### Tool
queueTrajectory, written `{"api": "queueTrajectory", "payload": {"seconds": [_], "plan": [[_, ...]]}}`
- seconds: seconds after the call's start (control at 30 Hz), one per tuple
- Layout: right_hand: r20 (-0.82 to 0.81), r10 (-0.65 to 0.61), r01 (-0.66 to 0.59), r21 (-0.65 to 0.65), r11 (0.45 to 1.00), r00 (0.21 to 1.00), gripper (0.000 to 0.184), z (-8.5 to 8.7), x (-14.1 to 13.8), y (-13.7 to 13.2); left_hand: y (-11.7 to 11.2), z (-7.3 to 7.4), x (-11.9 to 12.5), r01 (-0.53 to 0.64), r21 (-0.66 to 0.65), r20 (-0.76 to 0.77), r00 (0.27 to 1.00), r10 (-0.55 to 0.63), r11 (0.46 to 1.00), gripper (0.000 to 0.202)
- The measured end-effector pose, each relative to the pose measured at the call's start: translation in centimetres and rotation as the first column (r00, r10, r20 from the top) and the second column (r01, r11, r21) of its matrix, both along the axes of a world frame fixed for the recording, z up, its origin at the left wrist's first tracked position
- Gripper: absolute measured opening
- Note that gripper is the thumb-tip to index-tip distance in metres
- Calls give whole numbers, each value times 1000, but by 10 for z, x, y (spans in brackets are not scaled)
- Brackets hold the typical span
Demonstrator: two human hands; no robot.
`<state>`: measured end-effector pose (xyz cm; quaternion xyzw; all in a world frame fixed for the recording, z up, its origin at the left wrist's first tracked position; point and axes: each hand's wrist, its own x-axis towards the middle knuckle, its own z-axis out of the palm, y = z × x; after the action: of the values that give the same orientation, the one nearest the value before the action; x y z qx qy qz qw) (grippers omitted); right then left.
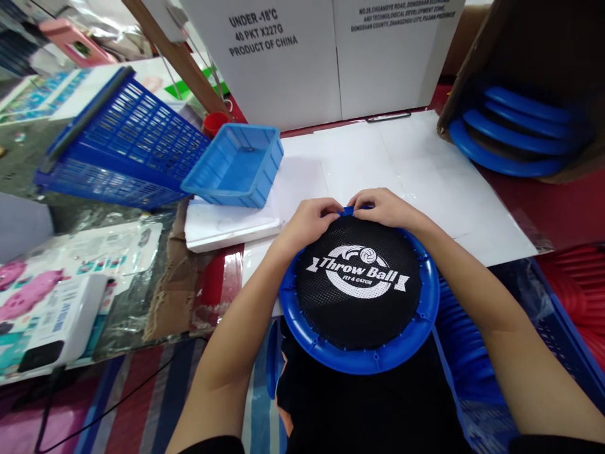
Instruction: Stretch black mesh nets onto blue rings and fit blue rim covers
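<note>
In front of my body is a round throw-ball disc with a blue plastic ring [357, 360] and a black mesh [354, 321] printed "Throw Ball Fly & Catch". Its near edge lies against my dark clothing, and its far edge is over the white table covering. My left hand [316, 217] pinches the ring's far edge, left of its top. Close beside it, my right hand [382, 207] has its fingers curled on the same edge. Both sets of fingertips almost meet there, and whatever lies under them is hidden.
A light-blue tray [265, 167] sits on a white slab [227, 230] at left, beside a tilted blue basket [137, 135]. White cartons [283, 82] stand behind. Several blue rings [515, 129] fill a cardboard box at right. More blue rings [467, 347] lie in a crate below.
</note>
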<state>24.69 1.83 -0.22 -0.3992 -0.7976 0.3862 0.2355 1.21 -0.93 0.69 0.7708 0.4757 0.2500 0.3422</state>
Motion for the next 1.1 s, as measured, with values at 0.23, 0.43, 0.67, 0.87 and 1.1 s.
{"api": "queueTrajectory", "payload": {"seconds": [0.23, 0.43, 0.67, 0.87, 1.1], "plan": [[-149, -138, 148, 56, 987, 979, 16, 3, 4, -7, -1, -2, -3, 125, 148, -156, 982, -102, 981, 25], [-194, -312, 354, 246, 903, 930, 21, 4, 17, -8, -7, -5, -8, 274, 257, -212, 952, -223, 927, 25], [-127, -359, 380, 268, 885, 925, 29, 5, 25, -6, -3, -13, -7, 280, 419, -353, 927, -129, 864, 27], [138, -419, 355, 336, 872, 898, 35, 3, 25, -10, 6, -28, -14, 332, 452, -391, 908, -150, 828, 53], [209, -780, 574, 571, 586, 589, 59, 50, 112, 45, 3, -31, -4, 340, 416, -396, 903, -168, 844, 43]]}}
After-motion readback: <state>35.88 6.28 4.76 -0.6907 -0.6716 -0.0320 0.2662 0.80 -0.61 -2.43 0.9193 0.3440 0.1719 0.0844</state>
